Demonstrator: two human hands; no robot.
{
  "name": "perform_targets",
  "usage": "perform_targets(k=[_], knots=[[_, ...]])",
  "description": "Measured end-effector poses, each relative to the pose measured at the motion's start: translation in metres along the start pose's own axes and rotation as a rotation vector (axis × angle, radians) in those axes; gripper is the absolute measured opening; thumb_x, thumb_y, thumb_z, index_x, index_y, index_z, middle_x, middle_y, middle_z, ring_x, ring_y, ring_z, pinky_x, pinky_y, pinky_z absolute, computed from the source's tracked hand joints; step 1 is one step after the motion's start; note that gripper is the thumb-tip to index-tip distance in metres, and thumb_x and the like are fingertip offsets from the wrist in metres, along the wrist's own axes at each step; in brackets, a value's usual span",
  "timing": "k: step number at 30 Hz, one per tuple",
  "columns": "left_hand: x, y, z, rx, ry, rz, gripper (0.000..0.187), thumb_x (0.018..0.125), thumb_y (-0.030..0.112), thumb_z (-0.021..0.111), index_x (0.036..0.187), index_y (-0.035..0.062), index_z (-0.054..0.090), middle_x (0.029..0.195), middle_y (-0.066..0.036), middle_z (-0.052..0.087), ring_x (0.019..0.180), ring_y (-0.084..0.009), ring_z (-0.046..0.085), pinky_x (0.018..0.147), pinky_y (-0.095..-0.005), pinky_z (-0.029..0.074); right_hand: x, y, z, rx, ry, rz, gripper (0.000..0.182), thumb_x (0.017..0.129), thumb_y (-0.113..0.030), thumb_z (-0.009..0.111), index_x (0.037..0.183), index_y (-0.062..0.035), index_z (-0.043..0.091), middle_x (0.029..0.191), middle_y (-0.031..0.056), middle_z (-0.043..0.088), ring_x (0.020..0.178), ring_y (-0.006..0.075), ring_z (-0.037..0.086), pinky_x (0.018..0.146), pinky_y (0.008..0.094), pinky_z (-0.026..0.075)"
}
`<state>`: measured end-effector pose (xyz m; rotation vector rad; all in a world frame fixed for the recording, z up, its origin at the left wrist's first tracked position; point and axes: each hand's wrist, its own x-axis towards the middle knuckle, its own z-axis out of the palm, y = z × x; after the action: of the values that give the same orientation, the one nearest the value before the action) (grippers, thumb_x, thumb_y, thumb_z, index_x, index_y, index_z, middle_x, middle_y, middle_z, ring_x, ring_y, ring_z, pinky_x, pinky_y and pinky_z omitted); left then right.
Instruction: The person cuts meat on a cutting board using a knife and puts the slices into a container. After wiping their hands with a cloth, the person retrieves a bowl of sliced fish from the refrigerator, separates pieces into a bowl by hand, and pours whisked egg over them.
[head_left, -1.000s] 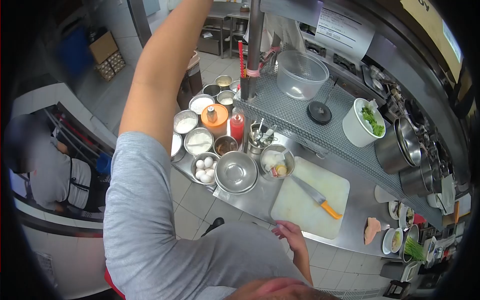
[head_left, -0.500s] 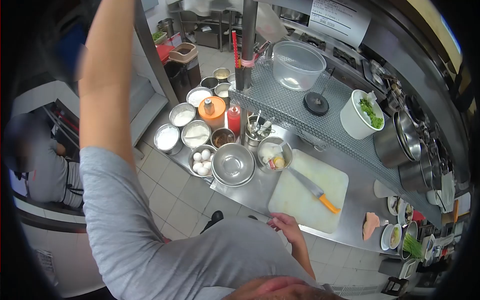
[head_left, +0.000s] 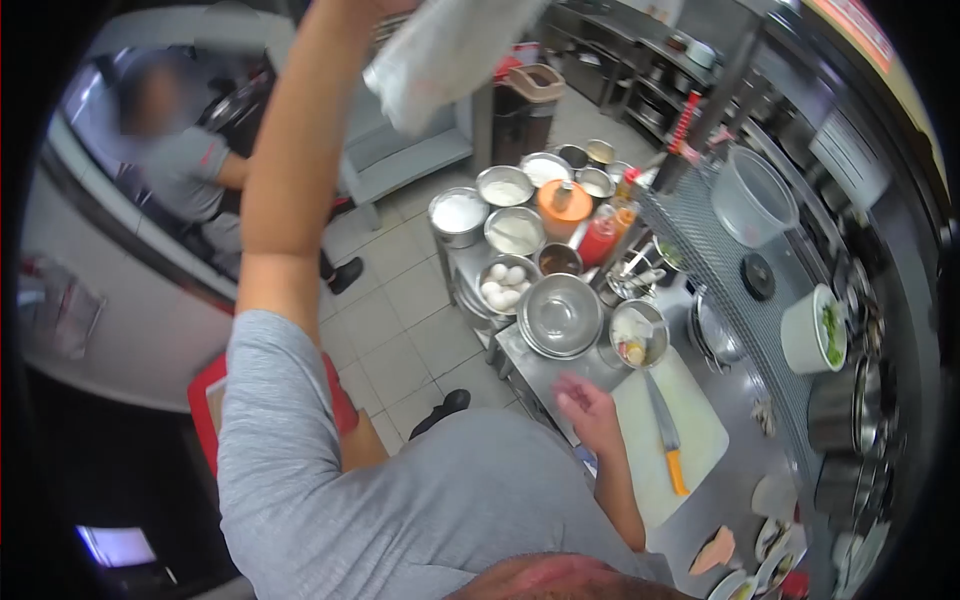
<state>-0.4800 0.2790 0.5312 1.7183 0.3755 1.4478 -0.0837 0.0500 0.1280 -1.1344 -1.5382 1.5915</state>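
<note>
Steel counter point(head_left: 540, 375); bowl point(head_left: 531, 275): eggs point(head_left: 511, 298); white tub point(head_left: 803, 333): greens point(head_left: 831, 332); right hand point(head_left: 592, 408): released; left hand point(head_left: 396, 5): beside white bag point(head_left: 445, 65), grip unclear

Appears as a white bag point(head_left: 450, 60), limp and creased, with blurred lower edges. Hangs aslant at the top of the view, beside the left hand point(head_left: 398, 6). Extends beyond the upper edge; cannot be confirmed as gripped.

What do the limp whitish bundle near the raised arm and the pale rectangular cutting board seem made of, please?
Limp whitish bundle: possibly thin plastic, cloudy with soft sheen; blur leaves cloth possible. Pale rectangular cutting board: probably plastic, matte-looking, evenly coloured, no wood grain visible.
</note>
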Motion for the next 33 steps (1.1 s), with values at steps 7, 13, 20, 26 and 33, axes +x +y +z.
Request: perform_targets(k=[7, 13, 20, 26, 33], knots=[[-0.184, -0.032, 0.100, -0.130, 0.126, -0.332, 0.009, 0.102, 0.016, 0.058, 0.106, 0.0082, 0.054, 0.104, -0.007, 0.066, 0.090, -0.0136, 0.064, 0.082, -0.0296, 0.053, 0.098, -0.077, 0.079, 0.534, -0.402, 0.078, 0.054, 0.102, -0.033, 0.057, 0.146, -0.0037, 0.044, 0.132, 0.0117, 0.062, 0.112, 0.0190, 0.064, 0.090, 0.0321, 0.054], [-0.339, -0.032, 0.120, -0.120, 0.134, -0.752, 0.016, 0.098, 0.020, 0.064, 0.100, 0.0089, 0.052, 0.098, -0.003, 0.061, 0.076, -0.0072, 0.057, 0.062, -0.0226, 0.046, 0.126, -0.047, 0.123, 1.115, -0.349, -0.011, 0.059, 0.101, -0.050, 0.043, 0.145, -0.0117, 0.046, 0.143, 0.0071, 0.054, 0.130, 0.0267, 0.054, 0.110, 0.0438, 0.044], [-0.439, -0.040, 0.068, 0.418, 0.243, -1.117, 0.025, 0.096, 0.030, 0.067, 0.104, 0.0081, 0.057, 0.096, -0.002, 0.060, 0.094, -0.0112, 0.063, 0.073, -0.0298, 0.053, 0.117, -0.097, 0.152, 0.700, -0.643, -0.514, 0.076, 0.088, -0.058, 0.057, 0.142, -0.0061, 0.048, 0.137, 0.0121, 0.055, 0.127, 0.0331, 0.052, 0.110, 0.0492, 0.039], [-0.509, -0.114, 0.076, -0.548, 0.664, -0.187, 0.065, 0.095, 0.045, 0.063, 0.145, 0.0082, 0.046, 0.149, -0.012, 0.046, 0.138, -0.0225, 0.043, 0.115, -0.0379, 0.036, 0.104, -0.160, 0.293, -0.778, -0.211, -1.370, 0.071, 0.070, -0.060, 0.078, 0.113, -0.0043, 0.068, 0.112, 0.0143, 0.065, 0.109, 0.0352, 0.059, 0.100, 0.0520, 0.038], [-0.446, -0.059, 0.050, 0.887, 0.158, -0.230, 0.053, 0.091, 0.025, 0.065, 0.138, 0.0043, 0.051, 0.135, -0.013, 0.055, 0.124, -0.0254, 0.055, 0.104, -0.0352, 0.045, 0.165, -0.220, 0.306, -0.662, -0.156, -1.306, 0.051, 0.081, -0.035, 0.079, 0.116, -0.0009, 0.068, 0.113, 0.0142, 0.068, 0.091, 0.0282, 0.066, 0.087, 0.0428, 0.049]])
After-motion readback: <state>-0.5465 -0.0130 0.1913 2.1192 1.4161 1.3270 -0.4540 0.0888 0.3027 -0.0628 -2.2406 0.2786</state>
